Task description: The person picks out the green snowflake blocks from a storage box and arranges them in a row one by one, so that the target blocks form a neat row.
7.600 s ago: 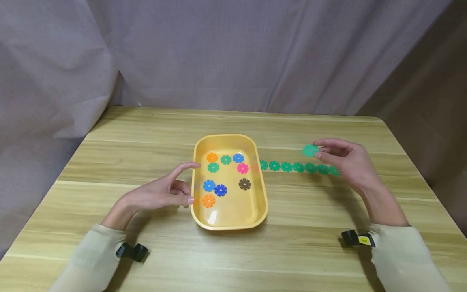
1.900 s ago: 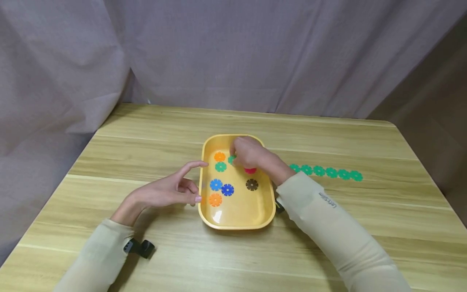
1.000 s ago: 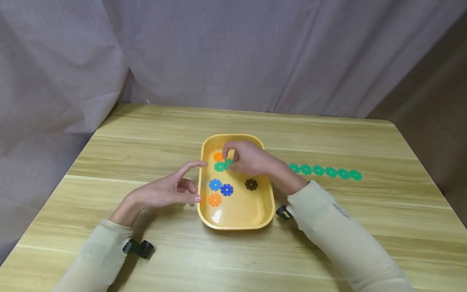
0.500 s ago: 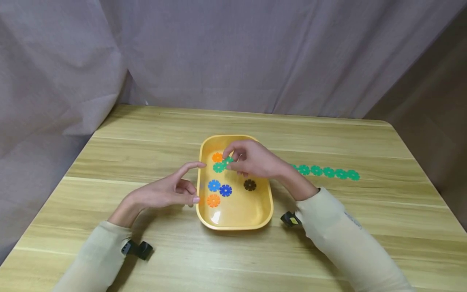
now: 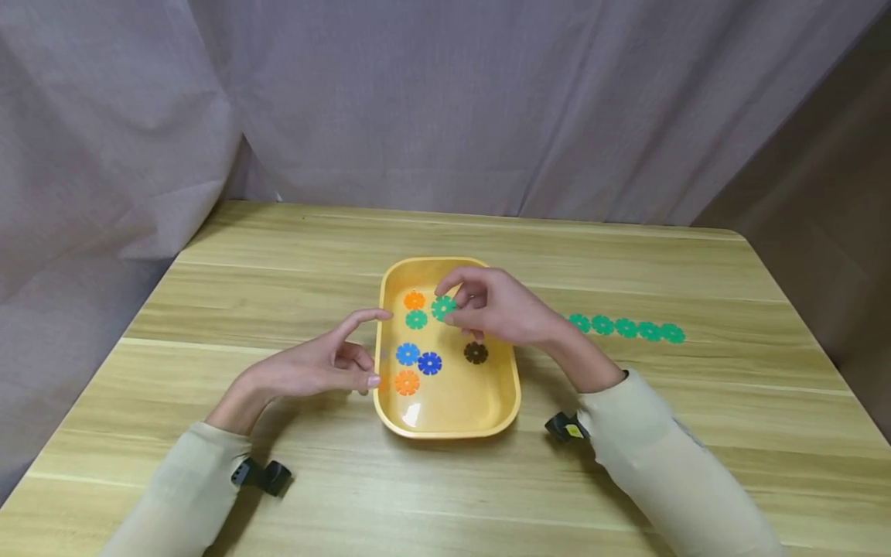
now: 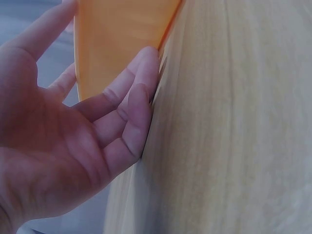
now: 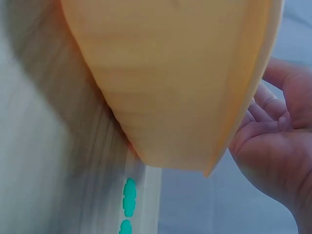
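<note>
My right hand point(image 5: 501, 305) pinches a green notched plastic disc point(image 5: 443, 309) between thumb and index finger, above the yellow tray point(image 5: 459, 435). The left hand point(image 5: 306, 367) holds the tray's left wall, thumb and index finger at the rim; in the left wrist view its other fingers point(image 6: 136, 112) curl against the outside. Inside the tray lie orange point(image 5: 414, 300), green point(image 5: 416, 319), light blue point(image 5: 407, 354), dark blue point(image 5: 430, 363) and brown point(image 5: 476, 353) discs, plus a second orange disc point(image 5: 407, 383). The right hand covers part of the tray floor.
A straight row of green discs point(image 5: 626, 328) lies on the wooden table point(image 5: 445, 495) right of the tray; the right forearm crosses near its left end. A grey curtain point(image 5: 418, 108) hangs behind the table. Each wrist carries a small black camera.
Earlier my right hand held a green disc over the row; then it reached into the tray. It now lifts another green disc there, shifting slightly right. The left hand stays at the tray.
</note>
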A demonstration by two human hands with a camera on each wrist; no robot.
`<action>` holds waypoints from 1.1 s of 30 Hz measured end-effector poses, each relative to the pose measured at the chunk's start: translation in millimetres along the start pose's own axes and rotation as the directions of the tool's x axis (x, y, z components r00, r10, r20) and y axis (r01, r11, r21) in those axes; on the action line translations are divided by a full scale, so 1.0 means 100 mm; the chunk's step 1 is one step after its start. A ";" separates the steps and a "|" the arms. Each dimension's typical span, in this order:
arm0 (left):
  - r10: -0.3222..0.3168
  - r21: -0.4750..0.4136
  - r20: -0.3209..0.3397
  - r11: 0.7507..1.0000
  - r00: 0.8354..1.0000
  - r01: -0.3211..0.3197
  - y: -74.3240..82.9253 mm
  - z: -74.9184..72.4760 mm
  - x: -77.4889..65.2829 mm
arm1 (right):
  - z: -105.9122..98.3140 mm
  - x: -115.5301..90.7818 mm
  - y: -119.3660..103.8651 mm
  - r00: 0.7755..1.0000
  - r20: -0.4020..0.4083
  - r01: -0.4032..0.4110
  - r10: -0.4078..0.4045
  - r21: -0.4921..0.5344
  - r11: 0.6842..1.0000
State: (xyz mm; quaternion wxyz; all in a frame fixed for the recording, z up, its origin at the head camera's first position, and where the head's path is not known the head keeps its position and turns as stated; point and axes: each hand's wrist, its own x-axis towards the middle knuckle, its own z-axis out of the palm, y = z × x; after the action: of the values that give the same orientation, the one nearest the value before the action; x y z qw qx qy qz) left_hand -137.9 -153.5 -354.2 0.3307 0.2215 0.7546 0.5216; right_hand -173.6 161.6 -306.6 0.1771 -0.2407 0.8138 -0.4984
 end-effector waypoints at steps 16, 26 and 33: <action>0.014 0.021 0.003 1.000 1.000 -0.014 0.00 -0.02 -0.01 | -0.10 -0.17 0.07 0.995 -0.073 -0.055 0.062 0.105 0.993; 0.016 0.018 -0.001 1.000 1.000 -0.016 0.00 -0.02 -0.03 | -0.20 -0.27 0.07 0.985 -0.133 -0.097 0.109 0.095 0.991; 0.012 0.025 0.001 1.000 1.000 -0.012 0.00 -0.03 -0.02 | -0.28 -0.36 0.11 0.976 -0.174 -0.112 0.127 0.092 0.989</action>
State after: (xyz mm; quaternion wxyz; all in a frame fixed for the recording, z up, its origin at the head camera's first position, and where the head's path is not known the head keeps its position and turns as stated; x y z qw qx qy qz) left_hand -138.5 -156.7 -352.8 0.3251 0.2301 0.7597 0.5139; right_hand -160.8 206.8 -302.9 0.1424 -0.1377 0.8184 -0.5394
